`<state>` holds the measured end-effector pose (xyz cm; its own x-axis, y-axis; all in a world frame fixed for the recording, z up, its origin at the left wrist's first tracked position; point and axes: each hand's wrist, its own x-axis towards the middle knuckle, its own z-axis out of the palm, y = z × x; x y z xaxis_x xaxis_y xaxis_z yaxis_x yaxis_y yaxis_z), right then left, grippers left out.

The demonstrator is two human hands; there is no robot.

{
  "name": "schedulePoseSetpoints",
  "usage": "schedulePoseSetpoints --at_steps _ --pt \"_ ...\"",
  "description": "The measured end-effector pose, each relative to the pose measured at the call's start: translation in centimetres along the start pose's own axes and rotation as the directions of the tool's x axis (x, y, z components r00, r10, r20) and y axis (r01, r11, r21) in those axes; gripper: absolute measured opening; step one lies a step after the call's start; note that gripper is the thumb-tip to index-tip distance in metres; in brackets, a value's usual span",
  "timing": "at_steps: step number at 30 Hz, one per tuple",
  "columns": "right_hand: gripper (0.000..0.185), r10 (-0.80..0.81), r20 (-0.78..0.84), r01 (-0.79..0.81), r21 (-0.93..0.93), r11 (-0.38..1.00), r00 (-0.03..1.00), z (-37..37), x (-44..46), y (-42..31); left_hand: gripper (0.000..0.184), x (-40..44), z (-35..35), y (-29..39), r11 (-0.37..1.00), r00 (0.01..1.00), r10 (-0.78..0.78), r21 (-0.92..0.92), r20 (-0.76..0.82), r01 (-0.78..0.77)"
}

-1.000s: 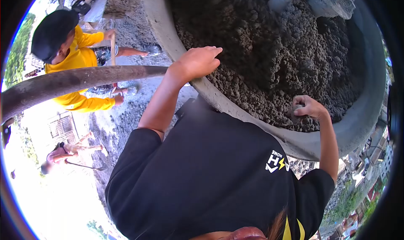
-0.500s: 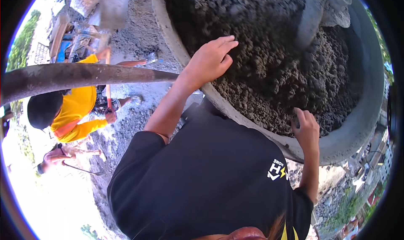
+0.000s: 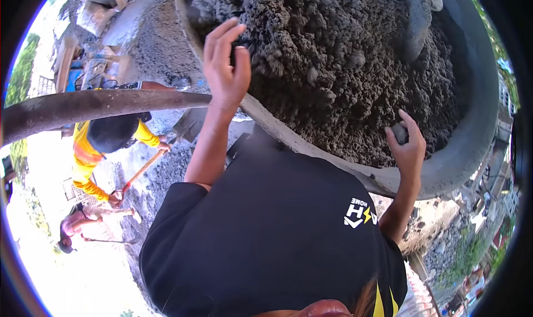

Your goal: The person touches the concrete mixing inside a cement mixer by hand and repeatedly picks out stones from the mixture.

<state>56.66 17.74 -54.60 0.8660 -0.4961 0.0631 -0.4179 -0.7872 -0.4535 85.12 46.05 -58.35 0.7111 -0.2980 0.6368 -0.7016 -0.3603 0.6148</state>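
A round mixer drum point(image 3: 472, 117) with a grey rim holds damp, crumbly concrete mix point(image 3: 344, 78). My left hand point(image 3: 226, 67) is raised over the drum's left rim, fingers apart and nothing in them. At the lower right of the drum, my right hand point(image 3: 410, 150) grips a grey lump point(image 3: 398, 132) between thumb and fingers, just above the mix. Whether that lump is stone or hardened mix I cannot tell. A mortar-coated mixing blade point(image 3: 416, 28) stands in the mix at the upper right.
A thick curved metal bar point(image 3: 105, 107) runs from the left to the drum. Beyond it, a person in a yellow top point(image 3: 89, 150) bends over a long-handled shovel point(image 3: 141, 170). Another person point(image 3: 83, 222) holds a long tool farther off. Gravel and sand point(image 3: 161, 33) cover the ground.
My left hand has moved left and up, its fingers lifting. My right hand has shifted slightly up, showing more of the lump. The yellow-topped person has bent over; the view has shifted slightly.
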Motion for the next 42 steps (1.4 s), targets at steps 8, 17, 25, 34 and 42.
schedulePoseSetpoints --at_steps 8,17,25,34,42 --pt "0.056 0.002 -0.136 0.003 0.033 0.999 0.991 2.8 -0.1 -3.7 0.039 -1.1 -2.7 -4.4 0.991 0.991 -0.054 -0.126 -0.120 0.038" --pt "0.044 0.138 -0.428 -0.140 0.026 0.990 0.893 6.3 -3.0 -2.4 0.059 -4.2 -3.2 -7.1 0.875 0.857 0.034 -0.431 0.514 0.223" --pt "0.036 0.040 -0.401 -0.059 -0.034 0.998 0.915 9.6 -3.4 -3.7 0.058 -5.5 -1.3 -9.0 0.970 0.089 0.017 -0.038 0.996 0.240" --pt "0.028 -0.017 -0.232 -0.001 -0.079 0.997 0.972 8.1 -1.0 -3.7 0.046 -4.6 -0.3 -10.3 0.974 0.403 -0.125 0.034 0.907 0.224" --pt "0.027 -0.004 -0.156 -0.009 -0.083 0.997 0.988 7.7 0.8 -2.3 0.048 -4.9 1.6 -11.1 0.946 0.377 -0.308 0.238 0.873 0.220"
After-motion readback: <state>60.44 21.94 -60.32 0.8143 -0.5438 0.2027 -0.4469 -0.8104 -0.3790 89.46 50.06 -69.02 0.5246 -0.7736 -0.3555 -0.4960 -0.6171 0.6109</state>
